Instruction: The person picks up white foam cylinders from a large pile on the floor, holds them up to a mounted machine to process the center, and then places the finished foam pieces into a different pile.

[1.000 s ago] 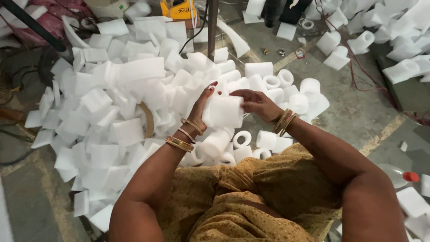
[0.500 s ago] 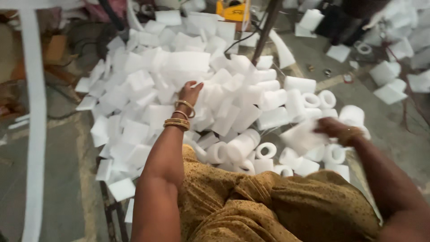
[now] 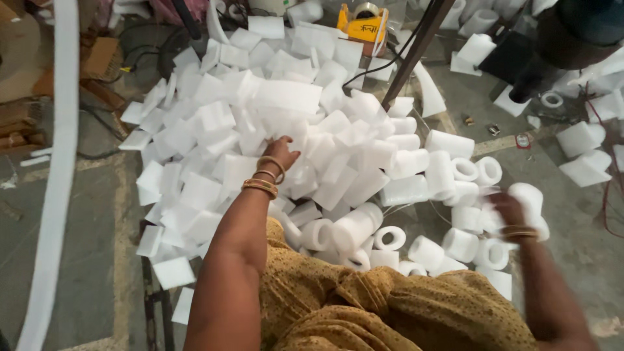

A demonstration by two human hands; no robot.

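Note:
My left hand reaches forward into a heap of white foam blocks, its fingers spread over one flat piece. Bangles circle that wrist. My right hand, blurred with motion, sits at the right edge of a cluster of white foam rolls and touches one roll; whether it grips the roll is unclear. More rolls with hollow centres lie just ahead of my lap, which is covered in mustard patterned cloth.
A long white foam strip runs down the left side over the concrete floor. A dark slanted pole rises from the heap. A yellow tape dispenser stands at the back. Loose foam pieces lie at right.
A second ago both hands held one folded foam piece at centre. They have parted: the left went forward into the blocks, the right swung to the rolls at right. The view shifted.

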